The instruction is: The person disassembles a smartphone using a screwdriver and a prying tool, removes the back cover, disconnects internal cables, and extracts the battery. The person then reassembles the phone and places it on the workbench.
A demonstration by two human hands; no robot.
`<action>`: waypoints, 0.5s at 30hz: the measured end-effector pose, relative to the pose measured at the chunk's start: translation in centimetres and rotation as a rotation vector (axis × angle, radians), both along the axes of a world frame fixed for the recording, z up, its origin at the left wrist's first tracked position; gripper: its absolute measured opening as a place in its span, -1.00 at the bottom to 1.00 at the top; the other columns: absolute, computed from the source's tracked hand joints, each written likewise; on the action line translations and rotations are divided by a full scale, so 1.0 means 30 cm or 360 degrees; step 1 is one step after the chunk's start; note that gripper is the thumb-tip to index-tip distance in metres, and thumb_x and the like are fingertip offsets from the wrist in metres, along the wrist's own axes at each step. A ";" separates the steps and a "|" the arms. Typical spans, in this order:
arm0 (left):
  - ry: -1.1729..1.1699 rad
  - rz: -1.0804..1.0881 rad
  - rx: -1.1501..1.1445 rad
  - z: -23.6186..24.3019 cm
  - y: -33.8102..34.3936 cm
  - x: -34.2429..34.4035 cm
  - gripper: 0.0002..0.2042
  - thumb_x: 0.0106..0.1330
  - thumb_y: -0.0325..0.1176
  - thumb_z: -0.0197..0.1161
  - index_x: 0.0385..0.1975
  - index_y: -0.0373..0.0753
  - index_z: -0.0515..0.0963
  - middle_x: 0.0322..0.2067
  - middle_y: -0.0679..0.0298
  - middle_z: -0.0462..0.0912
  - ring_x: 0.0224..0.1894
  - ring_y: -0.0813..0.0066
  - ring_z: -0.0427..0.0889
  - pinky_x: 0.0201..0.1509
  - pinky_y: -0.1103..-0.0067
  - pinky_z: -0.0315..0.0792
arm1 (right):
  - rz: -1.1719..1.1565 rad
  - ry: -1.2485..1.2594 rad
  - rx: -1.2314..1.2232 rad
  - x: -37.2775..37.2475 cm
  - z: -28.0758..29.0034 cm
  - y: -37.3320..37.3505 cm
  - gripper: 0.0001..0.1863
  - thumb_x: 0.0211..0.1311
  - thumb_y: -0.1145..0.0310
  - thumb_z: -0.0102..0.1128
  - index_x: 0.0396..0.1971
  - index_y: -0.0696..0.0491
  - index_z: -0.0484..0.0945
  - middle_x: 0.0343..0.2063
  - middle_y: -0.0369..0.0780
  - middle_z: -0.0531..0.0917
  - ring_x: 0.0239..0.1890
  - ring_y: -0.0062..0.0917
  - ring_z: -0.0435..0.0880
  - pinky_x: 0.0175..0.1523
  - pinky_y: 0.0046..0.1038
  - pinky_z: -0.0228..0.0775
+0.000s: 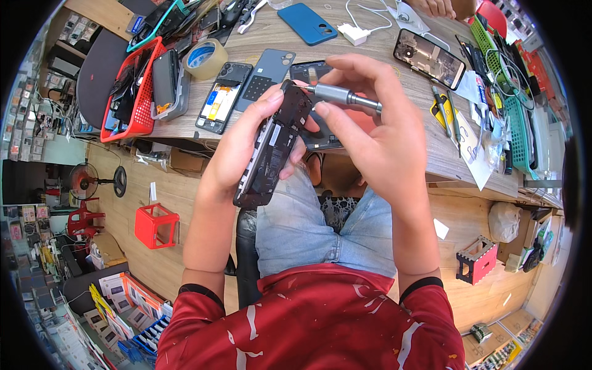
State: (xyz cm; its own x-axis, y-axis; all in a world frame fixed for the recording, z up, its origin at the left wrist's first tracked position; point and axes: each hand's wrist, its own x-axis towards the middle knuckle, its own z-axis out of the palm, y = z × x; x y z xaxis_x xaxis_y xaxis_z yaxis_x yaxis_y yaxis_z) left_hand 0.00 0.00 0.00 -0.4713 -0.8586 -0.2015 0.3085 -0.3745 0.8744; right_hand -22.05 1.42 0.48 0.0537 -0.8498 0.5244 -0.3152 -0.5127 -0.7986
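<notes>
Left hand (246, 132) clamps opened phone (271, 148), right fingers (345, 123) pinch the screwdriver (342, 95) at its top edge; bit may slip, scratching the board.

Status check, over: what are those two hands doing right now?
Left hand grips opened phone. Right hand holds metal screwdriver, tip at phone's top. Nothing blocking.

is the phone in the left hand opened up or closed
Opened up: the phone in the left hand has its back off, with dark internals exposed.
</notes>
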 end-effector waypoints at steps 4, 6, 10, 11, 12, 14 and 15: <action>-0.0005 0.0011 -0.0022 0.007 -0.010 -0.006 -0.46 0.73 0.06 -0.03 0.50 -0.13 0.38 -0.07 0.02 0.67 -0.43 0.40 0.69 -0.54 0.53 0.56 | 0.0046 -0.0202 0.0346 -0.003 0.038 0.013 -0.55 0.48 0.51 0.46 0.31 0.11 0.63 -0.01 -0.18 0.83 0.03 -0.54 0.83 0.08 -0.53 0.67; -0.0002 0.0015 -0.0026 0.011 -0.015 -0.009 -0.46 0.73 0.07 -0.03 0.50 -0.13 0.38 -0.07 0.02 0.67 -0.43 0.41 0.68 -0.54 0.53 0.56 | 0.0114 -0.0303 0.0458 -0.007 0.039 0.008 -0.55 0.47 0.51 0.46 0.31 0.12 0.63 -0.01 -0.18 0.83 0.01 -0.55 0.82 0.04 -0.52 0.69; -0.0027 0.0005 -0.0022 0.013 -0.022 -0.008 -0.46 0.73 0.08 -0.03 0.50 -0.11 0.39 -0.05 0.03 0.66 -0.42 0.41 0.69 -0.54 0.54 0.56 | 0.0175 -0.0327 0.0502 -0.019 0.028 -0.004 -0.50 0.47 0.53 0.47 0.35 0.14 0.60 0.04 -0.18 0.81 0.00 -0.57 0.81 0.05 -0.54 0.68; -0.0030 -0.0003 -0.0024 0.013 -0.024 -0.009 -0.46 0.73 0.08 -0.03 0.50 -0.11 0.40 -0.05 0.03 0.66 -0.42 0.41 0.69 -0.53 0.54 0.56 | 0.0207 -0.0479 0.0385 -0.005 0.011 -0.004 -0.50 0.46 0.53 0.47 0.35 0.15 0.59 0.05 -0.17 0.81 0.01 -0.56 0.81 0.07 -0.53 0.68; -0.0042 0.0003 -0.0020 0.014 -0.025 -0.008 -0.46 0.73 0.08 -0.02 0.50 -0.10 0.40 -0.05 0.03 0.66 -0.42 0.42 0.69 -0.53 0.54 0.55 | 0.0246 -0.0631 0.0271 0.004 0.000 -0.004 -0.49 0.46 0.53 0.47 0.36 0.17 0.59 0.07 -0.16 0.80 0.02 -0.55 0.81 0.09 -0.53 0.68; -0.0066 0.0014 -0.0014 0.017 -0.025 -0.008 -0.46 0.73 0.09 -0.02 0.50 -0.09 0.40 -0.05 0.03 0.66 -0.41 0.42 0.69 -0.53 0.54 0.55 | 0.0190 -0.0520 0.0594 -0.010 0.037 0.002 -0.51 0.47 0.54 0.46 0.35 0.19 0.59 0.08 -0.14 0.79 0.05 -0.53 0.81 0.15 -0.49 0.67; -0.0073 0.0007 -0.0012 0.017 -0.026 -0.010 -0.47 0.73 0.08 -0.01 0.50 -0.09 0.40 -0.05 0.04 0.66 -0.41 0.43 0.69 -0.53 0.55 0.54 | 0.0155 -0.0461 0.0753 -0.018 0.052 0.004 -0.51 0.47 0.54 0.46 0.34 0.20 0.59 0.09 -0.13 0.78 0.07 -0.52 0.80 0.17 -0.48 0.67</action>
